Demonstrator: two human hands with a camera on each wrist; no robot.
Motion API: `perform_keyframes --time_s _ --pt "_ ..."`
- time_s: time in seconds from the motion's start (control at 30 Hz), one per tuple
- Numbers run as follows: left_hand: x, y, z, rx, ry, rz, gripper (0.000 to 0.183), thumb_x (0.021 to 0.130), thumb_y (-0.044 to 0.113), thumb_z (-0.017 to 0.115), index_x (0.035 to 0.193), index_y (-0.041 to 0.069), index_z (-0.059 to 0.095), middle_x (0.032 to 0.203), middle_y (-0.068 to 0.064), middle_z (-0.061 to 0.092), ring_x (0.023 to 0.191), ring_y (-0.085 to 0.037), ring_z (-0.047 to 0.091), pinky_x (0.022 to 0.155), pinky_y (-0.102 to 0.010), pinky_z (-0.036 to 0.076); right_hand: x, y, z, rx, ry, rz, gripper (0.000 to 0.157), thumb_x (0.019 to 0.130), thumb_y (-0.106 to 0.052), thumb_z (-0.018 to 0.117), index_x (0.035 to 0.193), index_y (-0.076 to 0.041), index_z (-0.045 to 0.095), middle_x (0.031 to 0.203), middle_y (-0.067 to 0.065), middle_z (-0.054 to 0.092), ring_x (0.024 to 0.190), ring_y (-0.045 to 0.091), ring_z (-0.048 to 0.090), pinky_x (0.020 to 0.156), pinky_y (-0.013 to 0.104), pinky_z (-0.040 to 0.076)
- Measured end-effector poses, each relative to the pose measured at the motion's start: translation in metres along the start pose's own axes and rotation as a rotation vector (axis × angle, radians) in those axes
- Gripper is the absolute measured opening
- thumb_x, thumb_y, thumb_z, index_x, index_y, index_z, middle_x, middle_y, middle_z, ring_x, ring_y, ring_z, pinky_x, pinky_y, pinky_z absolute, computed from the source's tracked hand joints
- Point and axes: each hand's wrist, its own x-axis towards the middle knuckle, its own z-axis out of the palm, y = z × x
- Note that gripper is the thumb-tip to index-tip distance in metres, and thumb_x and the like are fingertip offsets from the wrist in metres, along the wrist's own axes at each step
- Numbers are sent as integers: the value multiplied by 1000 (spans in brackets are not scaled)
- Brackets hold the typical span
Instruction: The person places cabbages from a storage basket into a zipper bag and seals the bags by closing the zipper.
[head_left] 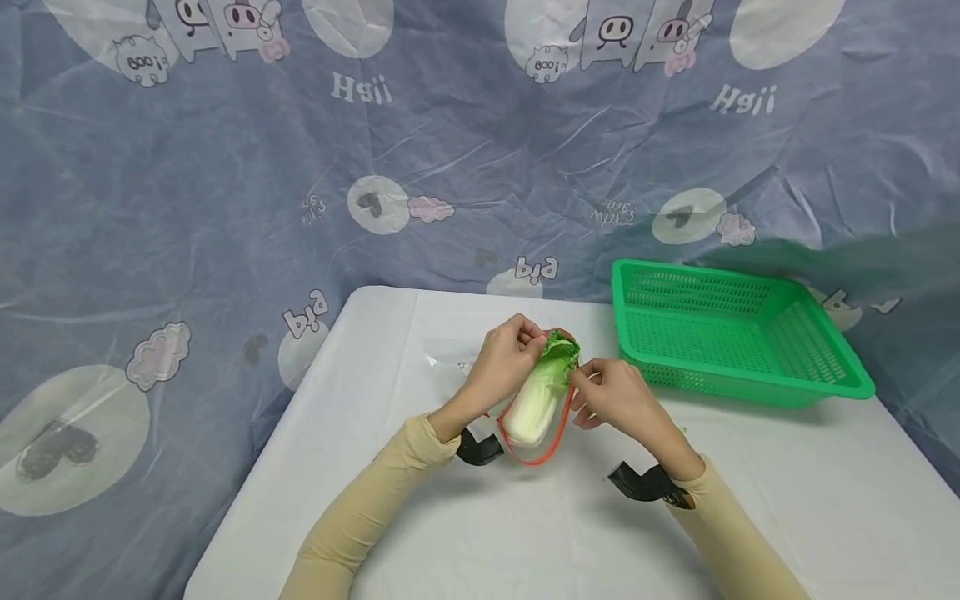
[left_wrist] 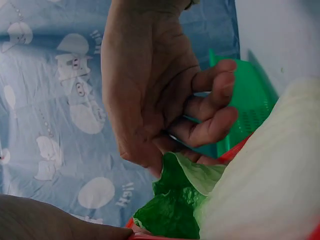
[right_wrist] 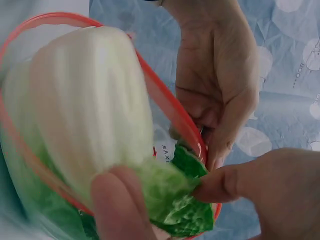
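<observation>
A Chinese cabbage (head_left: 542,392), white at its base and green at the leaf tips, lies within the red-rimmed mouth of a clear plastic bag (head_left: 545,455). At the leafy end my left hand (head_left: 504,357) pinches the red rim between thumb and finger. Opposite it, my right hand (head_left: 617,398) pinches the edge of a crinkled green leaf (right_wrist: 187,220), its thumb lying on the leaf in the right wrist view. The cabbage's white base (right_wrist: 95,95) points towards my body. Paler green leaves (right_wrist: 50,195) show behind it through the plastic. Both palms are mostly hidden in the head view.
A green perforated plastic basket (head_left: 708,379) stands at the back right of the white table (head_left: 480,533). Behind the table hangs a blue-grey printed curtain (head_left: 465,125). Black straps (head_left: 643,483) stick out from both wrists.
</observation>
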Motion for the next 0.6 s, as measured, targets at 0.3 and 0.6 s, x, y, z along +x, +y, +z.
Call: perform_keyframes --time_s 0.3,0.6 --pt "-2 -1 14 -6 -29 -2 7 98 16 55 99 10 59 87 -1 61 73 -10 56 64 -21 46 9 5 6 -77 -91 9 58 95 -37 53 132 6 42 109 21 67 85 23 72 75 37 58" --pt "-4 -5 23 42 -49 4 5 95 13 56 95 9 59 83 -1 58 70 -10 53 63 -21 44 30 27 47 -47 59 39 74 92 -46 58 135 7 30 110 23 63 82 21 64 63 29 49"
